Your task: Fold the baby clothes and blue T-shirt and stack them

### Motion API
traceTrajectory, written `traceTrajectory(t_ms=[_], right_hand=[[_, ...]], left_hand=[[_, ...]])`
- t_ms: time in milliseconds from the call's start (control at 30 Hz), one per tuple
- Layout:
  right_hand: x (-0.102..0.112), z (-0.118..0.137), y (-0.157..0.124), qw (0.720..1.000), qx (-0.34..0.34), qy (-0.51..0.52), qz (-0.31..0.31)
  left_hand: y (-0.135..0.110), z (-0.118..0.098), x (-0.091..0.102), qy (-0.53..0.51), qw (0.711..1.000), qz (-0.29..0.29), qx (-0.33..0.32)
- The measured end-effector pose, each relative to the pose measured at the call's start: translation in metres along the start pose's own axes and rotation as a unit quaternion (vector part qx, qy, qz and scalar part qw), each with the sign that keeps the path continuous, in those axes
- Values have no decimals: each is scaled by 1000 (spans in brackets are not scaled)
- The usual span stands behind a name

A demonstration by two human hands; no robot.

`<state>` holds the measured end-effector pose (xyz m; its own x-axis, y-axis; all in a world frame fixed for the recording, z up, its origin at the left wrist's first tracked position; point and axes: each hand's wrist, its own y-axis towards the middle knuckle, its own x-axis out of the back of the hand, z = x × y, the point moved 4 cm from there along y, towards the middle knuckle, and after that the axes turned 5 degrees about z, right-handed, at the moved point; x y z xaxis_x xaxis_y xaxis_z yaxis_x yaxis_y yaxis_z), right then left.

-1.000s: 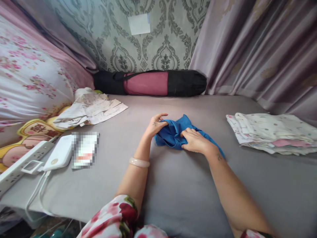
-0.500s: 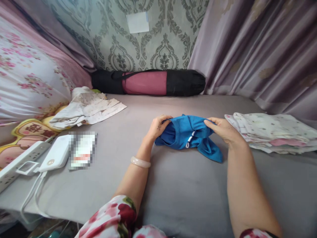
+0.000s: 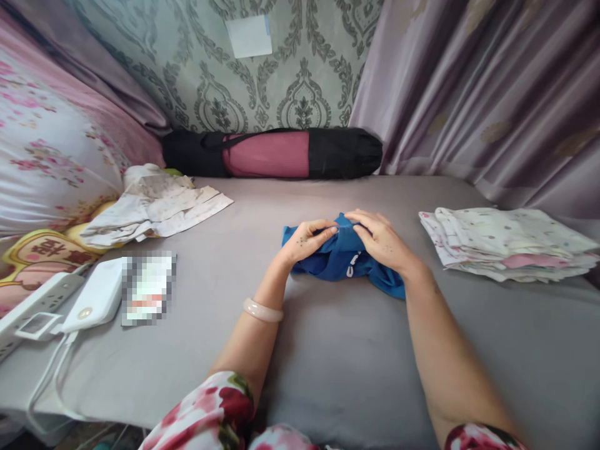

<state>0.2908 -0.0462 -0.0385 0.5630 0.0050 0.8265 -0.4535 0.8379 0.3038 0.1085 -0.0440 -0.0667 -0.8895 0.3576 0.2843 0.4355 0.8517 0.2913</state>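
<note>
Blue cloth point(image 3: 337, 257) pinched by left fingers point(image 3: 323, 225) and right fingers point(image 3: 368, 222); folded fabric point(image 3: 520, 240), frame right; yellow cushion point(image 3: 44, 250), frame left, its characters unclear.

From here I have the cloth point(image 3: 323, 265) between power strip point(image 3: 52, 294) (off left) and folded stack point(image 3: 510, 244), long bag point(image 3: 267, 154) behind.

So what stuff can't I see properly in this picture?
All in the head view:
- Blue cloth: the left hand, right hand and its own folds hide its whole shape.
- White mark on it: too small and creased to read.
- Flat thing by the white box: blurred into squares.
- Power strip: left edge cuts it off.
</note>
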Motion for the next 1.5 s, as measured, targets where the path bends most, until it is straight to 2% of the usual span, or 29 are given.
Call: traceTrajectory(t_ms=[133, 300, 367, 467, 567, 733, 833, 933, 1067, 1133, 1233, 1333, 1433, 1500], right_hand=[[-9, 10, 1, 998, -1, 13, 64], [-9, 9, 1, 997, -20, 58, 55], [-5, 6, 0, 996, -46, 78, 21], [7, -4, -2, 990, -90, 74, -77], [19, -20, -6, 973, -144, 76, -162], [27, -45, -12, 950, -197, 87, -227], [29, -52, -14, 950, -197, 86, -229], [31, -55, -15, 959, -183, 78, -201], [35, -52, -16, 973, -158, 71, -155], [37, -48, -17, 976, -147, 73, -141], [41, -38, -17, 979, -134, 98, -114], [49, -22, -16, 981, -119, 130, -77], [64, -1, -13, 981, -107, 155, -48], [82, 16, -8, 979, -95, 176, -48]], left_hand=[[-3, -7, 4, -7, 1000, -1, 24], [-4, -1, 7, -63, 997, -1, 48], [-5, 1, 12, -61, 996, -10, 61], [-9, 2, 26, -22, 996, -40, 79], [-15, 0, 40, 8, 992, -51, 111], [-19, 2, 46, 20, 990, -26, 135], [-16, 11, 44, 64, 988, -45, 130], [-12, 23, 40, 88, 987, -42, 125], [-10, 35, 34, 53, 990, -5, 131], [-12, 34, 34, 33, 991, -22, 126], [-15, 23, 42, -7, 992, -79, 95], [-20, 3, 58, -32, 990, -130, 37], [-23, -28, 81, -10, 985, -170, -23], [-23, -58, 99, 40, 982, -180, -50]])
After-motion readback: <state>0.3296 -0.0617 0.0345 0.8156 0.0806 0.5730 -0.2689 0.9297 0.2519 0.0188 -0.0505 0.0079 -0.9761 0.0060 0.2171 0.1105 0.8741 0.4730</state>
